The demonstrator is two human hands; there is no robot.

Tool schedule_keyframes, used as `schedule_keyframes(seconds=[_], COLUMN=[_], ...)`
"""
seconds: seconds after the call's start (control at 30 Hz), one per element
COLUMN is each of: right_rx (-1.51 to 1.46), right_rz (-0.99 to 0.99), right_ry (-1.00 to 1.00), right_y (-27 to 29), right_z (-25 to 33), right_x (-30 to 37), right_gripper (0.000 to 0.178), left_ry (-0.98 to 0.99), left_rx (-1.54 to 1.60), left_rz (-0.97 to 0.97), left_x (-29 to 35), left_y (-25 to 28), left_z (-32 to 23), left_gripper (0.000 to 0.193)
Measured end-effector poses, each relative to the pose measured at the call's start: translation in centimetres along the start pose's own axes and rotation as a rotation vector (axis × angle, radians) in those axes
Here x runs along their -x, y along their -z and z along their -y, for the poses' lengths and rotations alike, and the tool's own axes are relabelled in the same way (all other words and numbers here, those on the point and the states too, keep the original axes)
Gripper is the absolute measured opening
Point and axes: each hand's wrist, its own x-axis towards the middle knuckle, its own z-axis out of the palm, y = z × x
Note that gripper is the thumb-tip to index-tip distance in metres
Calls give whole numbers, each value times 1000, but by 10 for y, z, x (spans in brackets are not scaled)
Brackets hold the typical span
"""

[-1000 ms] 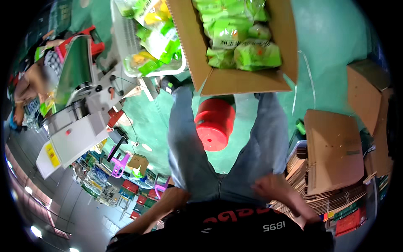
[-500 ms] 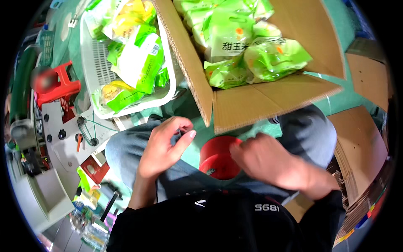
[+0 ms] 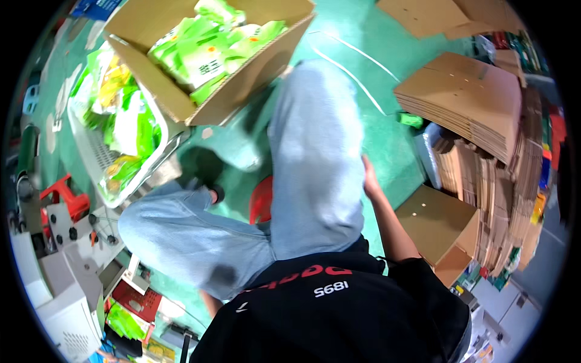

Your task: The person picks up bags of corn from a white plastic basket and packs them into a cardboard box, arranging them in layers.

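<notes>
My right hand (image 3: 369,176) hangs down along the outer side of my right leg (image 3: 318,151). Its fingers are mostly hidden behind the jeans, so I cannot see their pose or any held thing. Of my left arm (image 3: 209,302) only a short bare stretch shows by my left thigh; that hand is out of sight. An open cardboard box (image 3: 158,85) stands at the upper left, holding several green plastic food bags (image 3: 209,60). Beside it, a white plastic basket (image 3: 158,148) holds green and yellow bags (image 3: 136,124). A red rounded object (image 3: 261,199) sits partly hidden between my legs.
Stacked flattened cartons (image 3: 463,100) stand at the right, near an open carton (image 3: 436,230). White strap (image 3: 351,75) lies on the green floor. A red stool (image 3: 68,196) and a grey machine (image 3: 72,248) are at the left.
Both hands have left the space before my body: the right went down beside my right leg, the left out of sight. The view has swung right, so box and basket appear farther left.
</notes>
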Motion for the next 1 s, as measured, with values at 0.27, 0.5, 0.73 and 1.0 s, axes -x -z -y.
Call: schedule_keyframes(seconds=[0.27, 0.5, 0.73, 1.0], right_rx=[564, 581, 669, 162], right_rz=[362, 303, -77, -41], right_ry=[-508, -354, 14, 1054], right_y=[-47, -32, 102, 47], right_z=[-116, -49, -2, 391], right_x=[25, -82, -225, -89], right_gripper=[27, 29, 33, 30], left_ry=[174, 266, 89, -57], left_rx=[-229, -207, 111, 691], left_rz=[648, 678, 437, -65], left_x=[104, 95, 5, -49], left_y=[-192, -199, -154, 34], left_z=[9, -1, 4, -64], left_gripper=[28, 32, 39, 26])
